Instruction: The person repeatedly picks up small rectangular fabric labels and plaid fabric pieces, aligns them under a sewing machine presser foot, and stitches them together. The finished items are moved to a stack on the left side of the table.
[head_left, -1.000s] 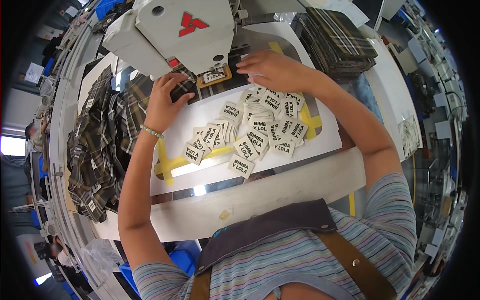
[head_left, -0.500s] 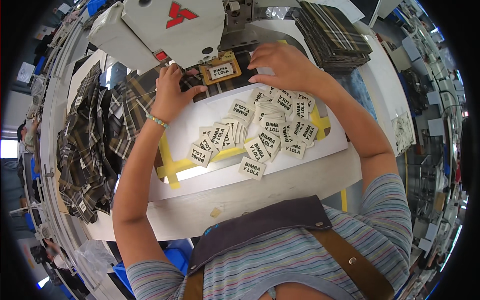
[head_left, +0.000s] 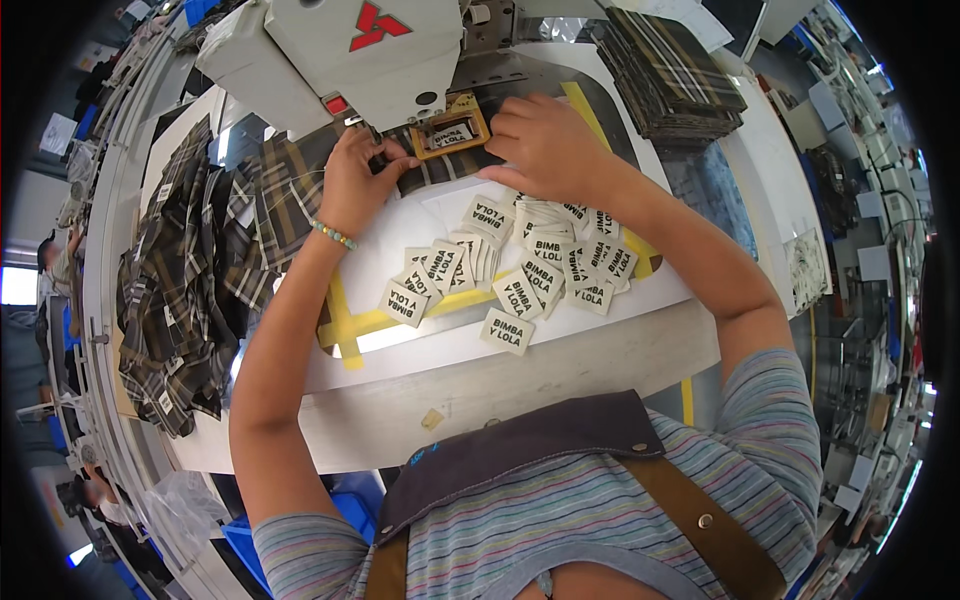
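A yellow frame clamp sits under the white sewing machine head, with a cream printed label inside its opening. Dark plaid fabric lies beneath the clamp. My left hand rests on this fabric just left of the clamp, thumb and fingers apart. On the clamp's right side, my right hand has bent fingers close to its edge and the thumb spread below. Several loose cream labels are scattered and overlapping on the white board nearer to me.
Crumpled plaid pieces are heaped at the left. A stack of folded plaid pieces stands at the far right. Yellow tape marks the board. A blue bin is below the table edge, at lower left.
The machine head and clamp appear farther right. My left hand has shifted right with them, and my right hand has come left, closer to the clamp. The clamped label now looks more shaded.
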